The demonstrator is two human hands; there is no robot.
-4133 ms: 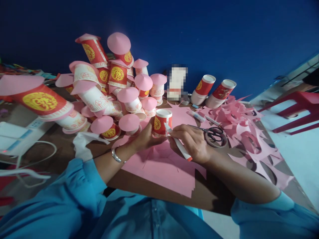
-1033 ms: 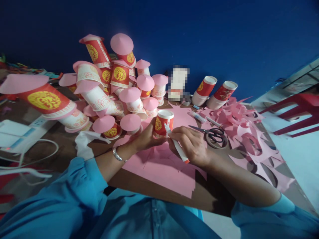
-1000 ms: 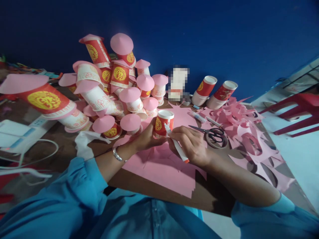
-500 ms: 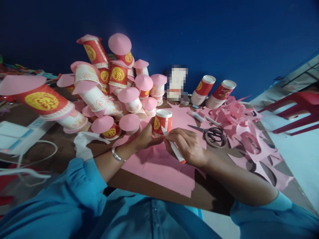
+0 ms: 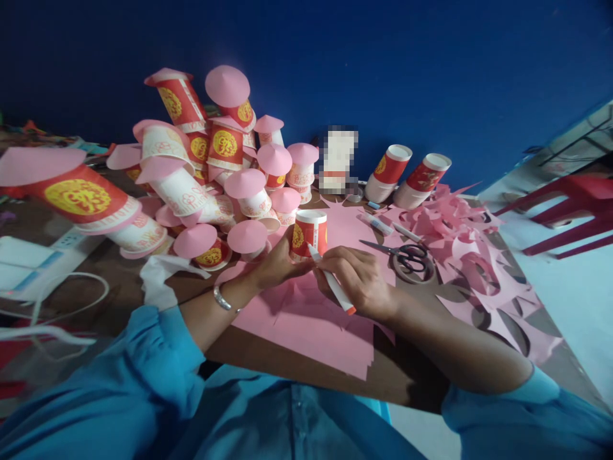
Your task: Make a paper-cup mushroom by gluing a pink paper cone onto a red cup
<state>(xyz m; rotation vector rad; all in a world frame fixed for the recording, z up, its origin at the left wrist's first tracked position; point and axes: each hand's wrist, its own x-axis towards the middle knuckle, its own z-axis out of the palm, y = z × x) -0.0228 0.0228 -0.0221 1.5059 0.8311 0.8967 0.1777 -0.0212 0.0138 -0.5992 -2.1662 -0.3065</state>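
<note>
The red cup (image 5: 311,233), over the pink paper (image 5: 320,338), could turn or slip if the white pen (image 5: 339,291) pressed its side harder than the left hand (image 5: 275,267) braces it, and the pen's tip might then stray across the printed surface. The cup's white round end points up, its long axis nearly upright, while the pen slants, tip towards the cup. The left fingers curl partly round the cup, their far reach hidden; the right hand (image 5: 359,281) pinches the pen closely, with the scissors (image 5: 410,257) beyond.
</note>
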